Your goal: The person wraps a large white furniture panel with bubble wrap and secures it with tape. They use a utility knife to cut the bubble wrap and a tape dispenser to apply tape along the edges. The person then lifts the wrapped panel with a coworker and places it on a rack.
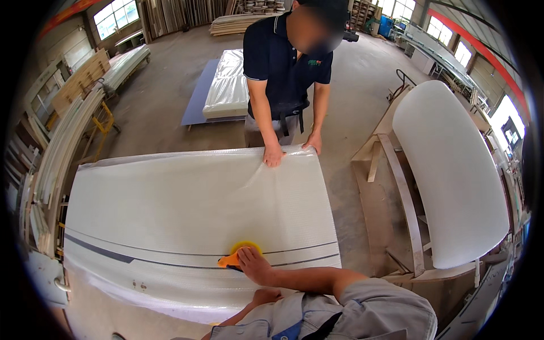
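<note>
A large flat white panel (187, 198) lies in front of me, wrapped in clear bubble film, with dark stripes along its near side. My right hand (255, 264) is closed on an orange tape dispenser (228, 261) with a yellow roll (249, 245), which rests on the wrapped panel over the stripes. By the near edge of the panel is my left hand (266, 296); its fingers are hidden. Across from me a co-worker (283, 73) has one hand (273, 154) on the film at the far edge and the other (313, 141) at the far right corner.
A big white curved panel (450, 175) stands on a wooden frame (399, 198) to my right. Behind the co-worker, a wrapped white stack (224, 85) sits on a blue-grey sheet (198, 96). Long boards (65, 141) and a yellow trolley (102, 122) line the left side.
</note>
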